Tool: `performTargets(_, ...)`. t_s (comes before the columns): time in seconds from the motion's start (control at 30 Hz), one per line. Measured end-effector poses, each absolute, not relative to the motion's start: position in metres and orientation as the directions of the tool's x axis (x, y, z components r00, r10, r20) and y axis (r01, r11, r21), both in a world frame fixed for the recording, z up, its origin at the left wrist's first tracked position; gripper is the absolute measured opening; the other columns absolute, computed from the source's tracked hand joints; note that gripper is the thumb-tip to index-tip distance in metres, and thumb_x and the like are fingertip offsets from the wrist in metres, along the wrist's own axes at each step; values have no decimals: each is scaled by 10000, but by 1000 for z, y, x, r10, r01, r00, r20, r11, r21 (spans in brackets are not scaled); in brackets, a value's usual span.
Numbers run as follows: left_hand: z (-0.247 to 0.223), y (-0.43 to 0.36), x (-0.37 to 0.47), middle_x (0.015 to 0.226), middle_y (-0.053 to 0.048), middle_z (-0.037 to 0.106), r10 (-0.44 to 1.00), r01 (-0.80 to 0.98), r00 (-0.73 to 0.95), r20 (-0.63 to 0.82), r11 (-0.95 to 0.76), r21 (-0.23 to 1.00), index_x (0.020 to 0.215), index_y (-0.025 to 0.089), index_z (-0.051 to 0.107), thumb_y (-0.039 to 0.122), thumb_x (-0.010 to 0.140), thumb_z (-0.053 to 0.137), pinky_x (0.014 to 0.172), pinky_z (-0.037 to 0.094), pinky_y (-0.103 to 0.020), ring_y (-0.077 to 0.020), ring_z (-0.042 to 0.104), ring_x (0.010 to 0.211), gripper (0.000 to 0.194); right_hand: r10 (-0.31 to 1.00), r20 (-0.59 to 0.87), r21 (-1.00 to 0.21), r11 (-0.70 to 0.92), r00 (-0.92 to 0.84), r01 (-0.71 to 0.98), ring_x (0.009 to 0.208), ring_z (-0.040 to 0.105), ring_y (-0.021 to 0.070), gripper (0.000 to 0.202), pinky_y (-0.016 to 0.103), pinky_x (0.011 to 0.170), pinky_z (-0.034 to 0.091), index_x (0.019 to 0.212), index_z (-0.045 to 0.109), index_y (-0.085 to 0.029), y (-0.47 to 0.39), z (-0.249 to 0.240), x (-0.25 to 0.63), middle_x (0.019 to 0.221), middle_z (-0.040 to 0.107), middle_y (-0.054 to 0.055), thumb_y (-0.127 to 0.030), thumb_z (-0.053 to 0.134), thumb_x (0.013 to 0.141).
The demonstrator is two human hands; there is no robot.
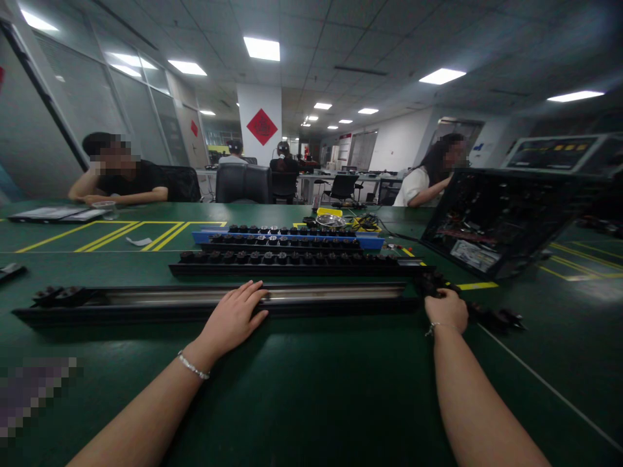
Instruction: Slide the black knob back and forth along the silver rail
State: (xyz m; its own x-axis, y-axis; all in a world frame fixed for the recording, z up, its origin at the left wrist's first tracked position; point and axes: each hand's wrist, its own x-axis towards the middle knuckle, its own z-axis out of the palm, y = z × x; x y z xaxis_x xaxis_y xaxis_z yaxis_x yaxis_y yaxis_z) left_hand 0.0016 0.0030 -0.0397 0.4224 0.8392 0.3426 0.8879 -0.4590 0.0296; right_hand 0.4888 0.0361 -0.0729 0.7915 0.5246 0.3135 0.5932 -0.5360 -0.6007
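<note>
Front rail (pixel 170 311): long, straight, dark body with a shiny inner strip; lies lengthwise across the green table (pixel 316 402). Judged stiff, moderately heavy for its length, likely slick along the strip; would swing if lifted by one end. Best hold: both outer side walls, hands set well apart. Black parts (pixel 58 295) at its left end look small, rigid, knobbly; take those by their bodies, as their fine projections may catch or bend. Left hand (pixel 231 324): palm down, fingers slightly spread, thumb apart, fingertips over the rail's middle stretch; not wrapped round it. The rail runs under these fingers and out to both sides. Right hand (pixel 448 310): fingers bent in, narrow, at the dark piece (pixel 428 282) by the rail's right end; that piece lies just beyond the fingertips. Blurred; cannot tell whether they close on it. Loose piece (pixel 503 319) lies to the right of this hand. Just beyond the front rail, roughly parallel: filled rail (pixel 302 267) with a row of black knobs. Behind it, blue rail (pixel 198 238); open case (pixel 530 214) stands to the right.
</note>
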Motion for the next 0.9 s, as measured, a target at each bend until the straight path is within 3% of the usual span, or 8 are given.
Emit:
performTargets(0.2, -39, 6, -7, 1344, -63, 494, 850, 886, 400, 343, -454, 94, 1208, 223, 520, 480, 874, 349, 1040, 340, -412, -214, 411, 1263, 454, 545, 281, -554, -580, 790, 598, 970, 516, 360, 383, 493, 728, 427, 922, 689, -255, 33, -76, 487, 1008, 556, 150, -280, 570, 559)
performTargets(0.3, -40, 6, -7, 1328, -64, 510, 849, 885, 390, 357, -453, 109, 1206, 218, 522, 478, 877, 342, 1035, 345, -408, -212, 433, 1245, 457, 483, 387, -567, -546, 785, 616, 982, 508, 349, 376, 494, 755, 421, 937, 684, -227, 31, -68, 479, 1039, 558, 159, -261, 531, 596)
performTargets(0.43, -39, 11, -16, 1253, -70, 572, 846, 902, 351, 402, -421, 98, 1191, 204, 533, 476, 875, 341, 1025, 344, -399, -215, 461, 1215, 459, 506, 669, -477, -269, 544, 837, 990, 520, 272, 357, 418, 856, 409, 946, 665, -161, 35, -54, 448, 999, 604, 135, -203, 427, 684)
performTargets(0.57, -28, 19, -46, 1207, -106, 587, 849, 973, 142, 509, -214, 85, 1139, 167, 564, 422, 854, 367, 1023, 322, -411, -241, 437, 1221, 431, 705, 693, -292, 81, 152, 953, 983, 541, 198, 328, 321, 892, 408, 915, 675, -176, 41, -47, 404, 1025, 638, 76, -208, 397, 744)
performTargets(0.67, -17, 15, -80, 1308, -172, 466, 801, 988, -146, 580, 86, 130, 1127, 116, 567, 400, 833, 373, 1007, 308, -478, -315, 341, 1268, 453, 829, 560, -214, 137, 6, 967, 942, 568, 176, 316, 306, 861, 419, 900, 688, -223, 40, -44, 383, 1000, 667, 33, -241, 395, 782)
performTargets(0.73, -13, 6, -106, 1426, -208, 277, 730, 934, -358, 582, 279, 225, 1167, 107, 538, 436, 826, 377, 984, 266, -585, -395, 217, 1310, 501, 873, 489, -193, 104, 4, 976, 946, 575, 174, 323, 307, 846, 423, 914, 691, -241, 38, -42, 379, 1005, 674, 14, -247, 391, 793)
performTargets(0.8, -14, -2, -134, 1487, -212, 69, 698, 898, -440, 564, 328, 294, 1273, 109, 441, 495, 811, 398, 998, 177, -634, -437, 85, 1335, 604, 888, 460, -180, 77, 15, 981, 977, 571, 176, 333, 305, 850, 421, 938, 689, -242, 36, -40, 379, 1032, 671, 8, -244, 389, 795)
performTargets(0.9, -22, -9, -173, 1495, -220, -74, 661, 783, -617, 427, 460, 418, 1360, 129, 314, 565, 756, 455, 990, 124, -658, -462, 0, 1337, 759, 897, 442, -167, 62, 19, 984, 995, 568, 177, 336, 303, 852, 419, 951, 688, -239, 35, -38, 381, 1053, 667, 8, -243, 389, 796)
